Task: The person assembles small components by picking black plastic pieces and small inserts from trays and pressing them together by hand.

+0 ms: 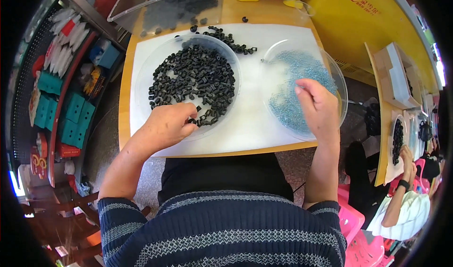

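Wooden table [123, 125] carried a white mat [255, 97], and on it sat two clear round dishes side by side. At about ten o'clock of the mat stood the left dish [141, 85], heaped with small black tubes [193, 78]; at two o'clock stood the right dish [340, 90], spread with tiny blue beads [295, 85].

Her left hand [165, 125] rested on the near rim of the left dish, fingers curled together over a few tubes at its six o'clock edge; whether any was actually pinched could not be told. The heap lay straight ahead of that hand, toward twelve o'clock, and it was plainly the nearer hand to it.

Over the beads hovered the right hand [317, 107], thumb and forefinger drawn close; anything between them was too small to see. The beads lay under and ahead of it.

More tubes [231, 41] trailed across the mat at twelve o'clock. Another person [403, 203] worked at four o'clock.
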A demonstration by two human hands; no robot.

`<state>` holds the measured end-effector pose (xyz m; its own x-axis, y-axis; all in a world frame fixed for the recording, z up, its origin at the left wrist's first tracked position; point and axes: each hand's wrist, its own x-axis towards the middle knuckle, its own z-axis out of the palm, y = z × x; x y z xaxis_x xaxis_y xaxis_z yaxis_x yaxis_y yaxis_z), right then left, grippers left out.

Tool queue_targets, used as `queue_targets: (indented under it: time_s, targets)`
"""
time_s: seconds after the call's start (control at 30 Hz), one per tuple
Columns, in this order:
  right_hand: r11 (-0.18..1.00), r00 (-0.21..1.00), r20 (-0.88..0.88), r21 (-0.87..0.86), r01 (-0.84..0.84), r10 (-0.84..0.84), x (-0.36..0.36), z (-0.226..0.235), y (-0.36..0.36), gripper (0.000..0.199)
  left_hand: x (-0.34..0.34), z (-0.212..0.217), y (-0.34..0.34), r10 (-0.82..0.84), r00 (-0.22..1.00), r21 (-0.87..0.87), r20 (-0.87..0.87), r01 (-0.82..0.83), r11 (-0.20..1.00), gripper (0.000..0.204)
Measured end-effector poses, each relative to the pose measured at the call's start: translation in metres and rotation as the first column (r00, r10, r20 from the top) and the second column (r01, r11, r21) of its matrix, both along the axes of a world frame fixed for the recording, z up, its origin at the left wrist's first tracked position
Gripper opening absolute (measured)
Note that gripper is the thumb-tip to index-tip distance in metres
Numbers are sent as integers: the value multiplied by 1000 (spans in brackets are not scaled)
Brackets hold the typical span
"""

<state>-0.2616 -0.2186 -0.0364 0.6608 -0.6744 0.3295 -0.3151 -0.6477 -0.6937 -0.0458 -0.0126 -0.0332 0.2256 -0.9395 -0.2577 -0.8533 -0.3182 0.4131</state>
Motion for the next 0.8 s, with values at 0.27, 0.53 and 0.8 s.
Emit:
queue_targets:
  time_s: [0.27,0.53,0.8]
  targets:
    - [952,909,-400,-216,-218,117,31,-21,-16,11,3,-8,-1,45,996,-190,-72,-58,980,16]
    - [907,807,-590,-331,-261,17,42,-19,-8,3,8,-1,12,205,933,-250,-296,-283,926,19]
    - [947,790,-613,-269,-178,-26,41,-15,-3,10,7,-2,15,304,805,-120,-509,-417,901,24]
